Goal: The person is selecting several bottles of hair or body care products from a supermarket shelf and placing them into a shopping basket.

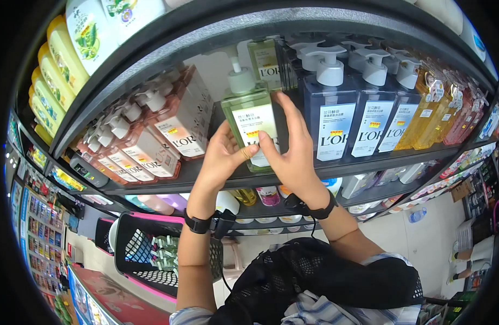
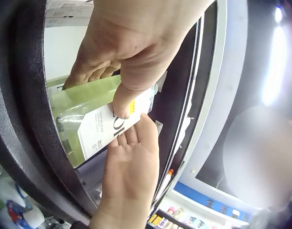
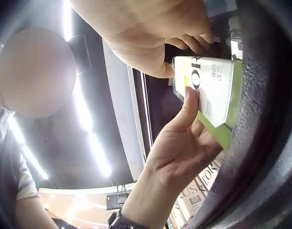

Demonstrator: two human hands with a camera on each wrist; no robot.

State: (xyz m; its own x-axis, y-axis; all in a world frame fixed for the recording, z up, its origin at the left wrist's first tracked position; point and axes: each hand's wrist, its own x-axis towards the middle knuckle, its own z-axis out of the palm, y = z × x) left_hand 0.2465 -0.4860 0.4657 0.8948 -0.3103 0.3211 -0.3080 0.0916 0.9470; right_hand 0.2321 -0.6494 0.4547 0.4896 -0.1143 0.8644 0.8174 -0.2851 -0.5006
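A green pump bottle (image 1: 248, 111) with a white label stands at the shelf's front, tilted slightly. My left hand (image 1: 223, 157) grips its left side, the thumb across the label and the fingers behind; the left wrist view shows this hand (image 2: 136, 47) around the bottle (image 2: 77, 102). On the other side my right hand (image 1: 293, 157) touches the label with its thumb, its fingers extended along the right side. From the right wrist, the right hand (image 3: 151, 33) lies at the bottle's edge (image 3: 235, 90), and the left hand (image 3: 184, 152) holds it. Some fingertips are hidden.
Pink bottles (image 1: 176, 127) line the left of the shelf (image 1: 238, 181), dark blue pump bottles (image 1: 329, 103) the right, with amber ones (image 1: 425, 116) beyond. Another green bottle (image 1: 264, 59) stands behind. Below left is a black basket (image 1: 135, 219) with pink trim, holding several green bottles (image 1: 165, 252).
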